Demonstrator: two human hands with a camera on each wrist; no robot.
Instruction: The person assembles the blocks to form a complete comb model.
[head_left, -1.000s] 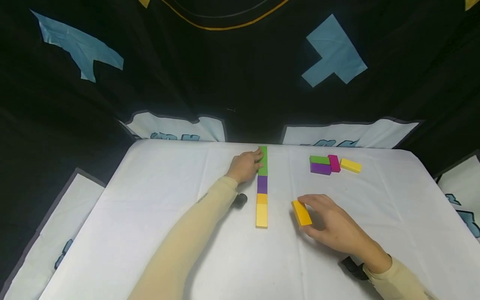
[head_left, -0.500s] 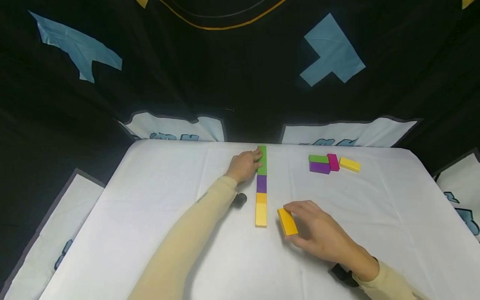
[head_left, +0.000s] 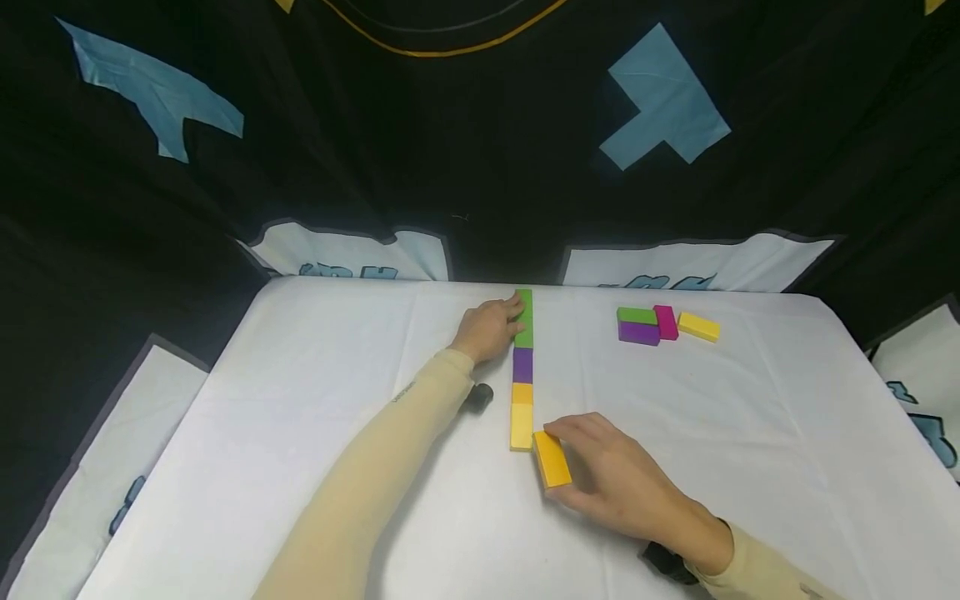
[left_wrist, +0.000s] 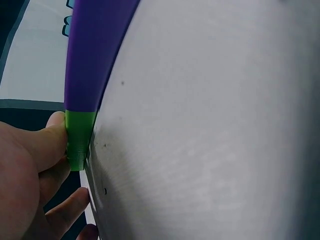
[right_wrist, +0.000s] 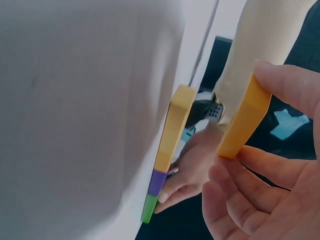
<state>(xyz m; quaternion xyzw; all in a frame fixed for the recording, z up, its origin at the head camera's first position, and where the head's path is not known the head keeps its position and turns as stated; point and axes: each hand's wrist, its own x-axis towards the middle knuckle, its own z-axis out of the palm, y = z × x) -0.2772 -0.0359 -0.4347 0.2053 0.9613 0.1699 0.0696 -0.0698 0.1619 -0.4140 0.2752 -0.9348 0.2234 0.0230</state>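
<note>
A single-file row of blocks runs away from me on the white table. Its far part is green blocks (head_left: 524,329), followed by a purple block (head_left: 522,365), an orange block (head_left: 522,393) and a yellow block (head_left: 521,427) at the near end. From the left side, my left hand (head_left: 487,330) touches the green blocks with its thumb and fingers. My right hand (head_left: 618,477) pinches an orange block (head_left: 552,459) between thumb and fingertips. That block is tilted, just right of the row's near end; whether they touch cannot be told.
At the back right lie a green block (head_left: 637,316), a purple block (head_left: 639,333), a magenta block (head_left: 665,322) and a yellow block (head_left: 699,327), grouped closely. A black curtain (head_left: 480,167) hangs behind the white table (head_left: 337,350).
My right hand has carried the orange block leftward and nearer to me, up to the near end of the row. My left hand stays at the green blocks.
</note>
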